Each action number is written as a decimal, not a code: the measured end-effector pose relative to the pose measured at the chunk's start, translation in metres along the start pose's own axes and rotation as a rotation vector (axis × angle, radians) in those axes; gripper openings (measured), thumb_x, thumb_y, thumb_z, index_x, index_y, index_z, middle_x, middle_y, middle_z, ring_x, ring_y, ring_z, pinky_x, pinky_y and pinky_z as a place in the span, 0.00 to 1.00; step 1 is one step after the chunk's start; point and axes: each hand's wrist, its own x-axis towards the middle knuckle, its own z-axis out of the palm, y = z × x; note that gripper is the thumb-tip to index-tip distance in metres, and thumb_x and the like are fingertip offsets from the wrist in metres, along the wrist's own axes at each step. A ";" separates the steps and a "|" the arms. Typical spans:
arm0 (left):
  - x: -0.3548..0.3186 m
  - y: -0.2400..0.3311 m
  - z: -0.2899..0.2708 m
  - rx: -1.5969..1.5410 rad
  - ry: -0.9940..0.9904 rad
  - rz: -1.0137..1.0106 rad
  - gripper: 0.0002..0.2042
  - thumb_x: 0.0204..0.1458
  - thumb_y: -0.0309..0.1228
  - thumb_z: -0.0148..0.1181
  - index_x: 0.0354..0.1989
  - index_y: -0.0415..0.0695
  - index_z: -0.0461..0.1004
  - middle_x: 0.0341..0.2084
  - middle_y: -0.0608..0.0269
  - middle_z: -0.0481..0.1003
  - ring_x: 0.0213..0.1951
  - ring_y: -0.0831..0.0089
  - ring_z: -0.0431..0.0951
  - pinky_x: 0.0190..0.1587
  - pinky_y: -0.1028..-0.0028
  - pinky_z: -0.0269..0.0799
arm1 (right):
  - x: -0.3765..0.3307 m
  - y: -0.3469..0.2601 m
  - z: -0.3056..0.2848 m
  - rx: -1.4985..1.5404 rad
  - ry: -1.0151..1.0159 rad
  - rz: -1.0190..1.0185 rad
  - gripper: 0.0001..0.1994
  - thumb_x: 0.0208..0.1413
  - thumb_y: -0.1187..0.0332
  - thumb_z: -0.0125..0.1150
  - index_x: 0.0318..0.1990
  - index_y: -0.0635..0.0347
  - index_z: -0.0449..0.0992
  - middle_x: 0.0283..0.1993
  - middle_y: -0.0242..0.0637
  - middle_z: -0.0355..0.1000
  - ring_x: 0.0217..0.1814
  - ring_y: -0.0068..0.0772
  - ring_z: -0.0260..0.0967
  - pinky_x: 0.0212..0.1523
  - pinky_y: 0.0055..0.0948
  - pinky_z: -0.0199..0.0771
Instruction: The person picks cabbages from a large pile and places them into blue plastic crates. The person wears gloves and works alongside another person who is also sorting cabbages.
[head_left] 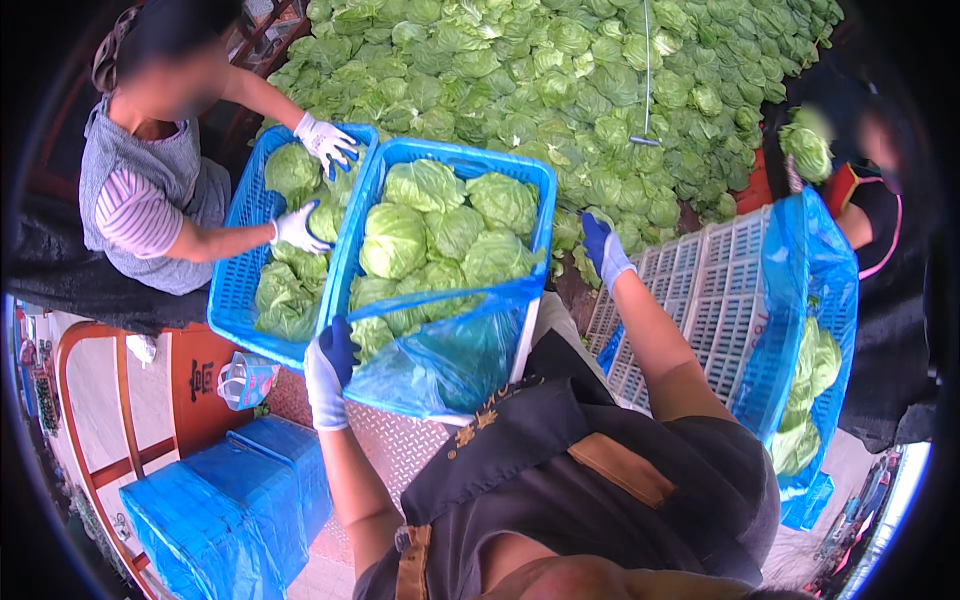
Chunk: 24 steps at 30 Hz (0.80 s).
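A blue plastic crate (549, 215) full of green cabbages (392, 240) stands in front of me, and a blue plastic liner (440, 350) stretches across its near end. My left hand (328, 375), in a white and blue glove, is closed on the liner at the crate's near left corner. My right hand (606, 252), gloved the same way, is raised to the right of the crate, fingers stretched out and nothing in them. Loose cabbages lie just beyond it.
A big cabbage heap (560, 70) covers the far side. At left, a co-worker (150, 200) handles cabbages in a second blue crate (228, 285). Stacked white crates (690, 290) and a lined blue crate (790, 330) stand right, near another person (880, 210). A blue covered box (230, 510) is lower left.
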 end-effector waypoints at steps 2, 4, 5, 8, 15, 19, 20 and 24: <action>0.008 0.031 0.001 0.173 0.059 0.117 0.26 0.67 0.50 0.47 0.42 0.36 0.80 0.22 0.56 0.80 0.25 0.70 0.81 0.29 0.69 0.73 | 0.035 0.006 -0.004 0.126 0.043 0.341 0.37 0.61 0.36 0.53 0.65 0.58 0.65 0.57 0.43 0.68 0.51 0.45 0.66 0.49 0.45 0.68; 0.016 0.061 0.023 -0.076 0.033 0.162 0.21 0.69 0.44 0.47 0.51 0.38 0.78 0.28 0.55 0.82 0.29 0.72 0.81 0.32 0.69 0.73 | 0.060 -0.001 0.012 0.253 -0.015 0.393 0.48 0.56 0.29 0.54 0.72 0.58 0.55 0.70 0.51 0.57 0.67 0.54 0.57 0.62 0.54 0.62; 0.022 0.078 0.041 -0.258 0.003 0.150 0.19 0.70 0.40 0.47 0.55 0.39 0.76 0.31 0.54 0.83 0.31 0.72 0.81 0.34 0.69 0.74 | 0.073 -0.008 0.018 0.312 -0.039 0.414 0.55 0.53 0.25 0.54 0.76 0.58 0.50 0.76 0.55 0.52 0.75 0.58 0.53 0.68 0.58 0.58; 0.037 0.055 0.120 -0.093 0.031 0.260 0.16 0.67 0.28 0.52 0.61 0.38 0.73 0.35 0.55 0.81 0.36 0.74 0.78 0.43 0.73 0.74 | 0.139 -0.014 0.063 0.313 -0.176 0.503 0.49 0.55 0.30 0.53 0.74 0.57 0.53 0.76 0.55 0.52 0.76 0.57 0.53 0.69 0.56 0.57; 0.024 0.122 0.230 0.158 -0.512 0.119 0.24 0.63 0.44 0.56 0.62 0.40 0.72 0.55 0.40 0.75 0.58 0.44 0.75 0.59 0.58 0.71 | 0.238 0.025 0.110 -0.576 -0.403 0.538 0.31 0.61 0.49 0.48 0.67 0.57 0.65 0.71 0.53 0.61 0.72 0.52 0.61 0.68 0.46 0.62; 0.085 0.171 0.263 0.106 -0.229 0.080 0.23 0.65 0.38 0.56 0.63 0.37 0.70 0.54 0.37 0.76 0.56 0.45 0.77 0.59 0.61 0.71 | 0.245 0.030 0.103 -0.884 -0.301 0.509 0.22 0.65 0.60 0.46 0.63 0.57 0.72 0.68 0.52 0.66 0.70 0.49 0.65 0.67 0.41 0.64; 0.105 0.175 0.264 -0.061 -0.202 0.028 0.23 0.66 0.38 0.56 0.63 0.36 0.69 0.51 0.40 0.77 0.54 0.54 0.79 0.58 0.65 0.71 | 0.247 0.028 0.101 -0.889 -0.297 0.467 0.21 0.65 0.63 0.45 0.62 0.56 0.74 0.68 0.52 0.67 0.69 0.48 0.66 0.67 0.39 0.65; 0.201 0.149 0.256 -0.378 -0.158 0.102 0.25 0.69 0.41 0.50 0.68 0.39 0.62 0.55 0.50 0.73 0.56 0.62 0.76 0.55 0.64 0.74 | 0.255 0.008 0.103 -0.830 -0.290 0.253 0.19 0.68 0.60 0.46 0.53 0.61 0.79 0.57 0.55 0.75 0.58 0.51 0.75 0.59 0.41 0.73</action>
